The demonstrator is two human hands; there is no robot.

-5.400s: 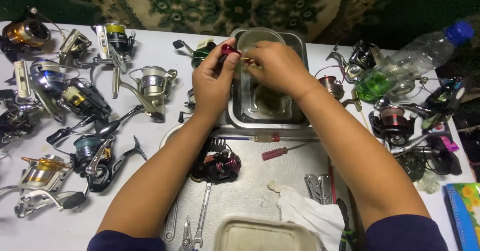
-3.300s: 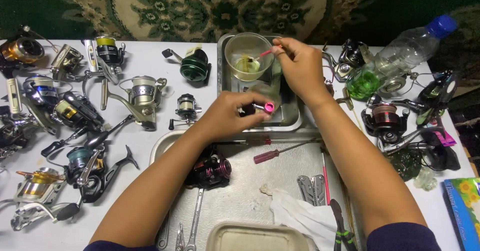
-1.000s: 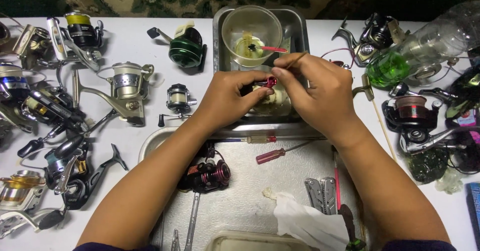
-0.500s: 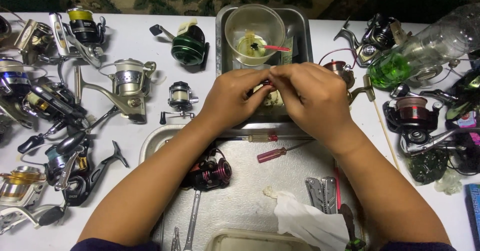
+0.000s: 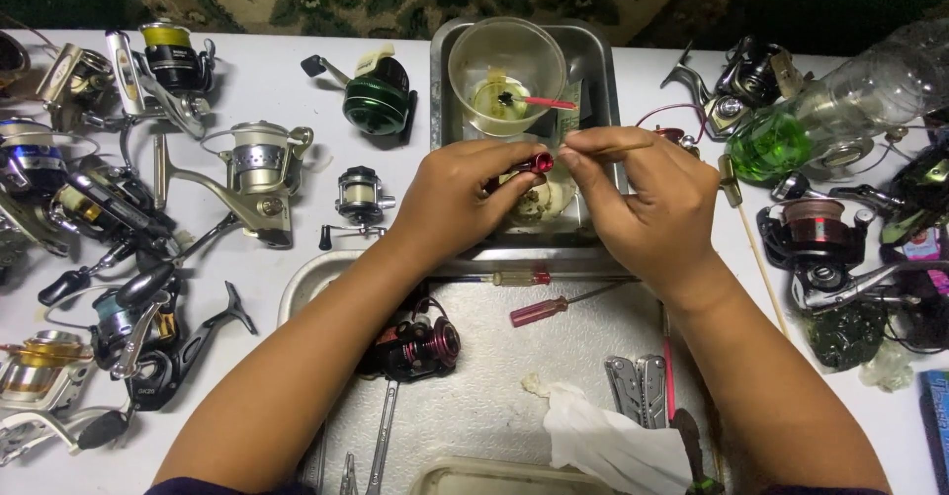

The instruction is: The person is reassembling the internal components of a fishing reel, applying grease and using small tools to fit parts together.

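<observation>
A small red metal part (image 5: 539, 163) is being pinched between the thumb and fingertips of the left hand (image 5: 465, 194), just above the near half of the steel tray (image 5: 597, 60), which is being taken here as the landmark. A thin stick (image 5: 608, 144) is being pinched between the thumb and forefinger of the right hand (image 5: 647, 204), with its tip being held right beside the red part; whether the two are touching cannot be told. Inside the tray, at its far end, a clear plastic cup (image 5: 506, 72) is being used to hold a red-handled brush (image 5: 539, 102). Just in front of the tray, a red-handled screwdriver (image 5: 542, 309) is lying on a wider flat metal tray (image 5: 494, 376), and a dark red and black fishing reel (image 5: 415, 345) is resting there too, under the left forearm. To the left of the steel tray, a green reel (image 5: 378, 100) and a small silver reel (image 5: 358, 197) are sitting on the white table (image 5: 277, 80). To the right of the tray, a clear bottle with green liquid (image 5: 820, 120) is lying on its side.
</observation>
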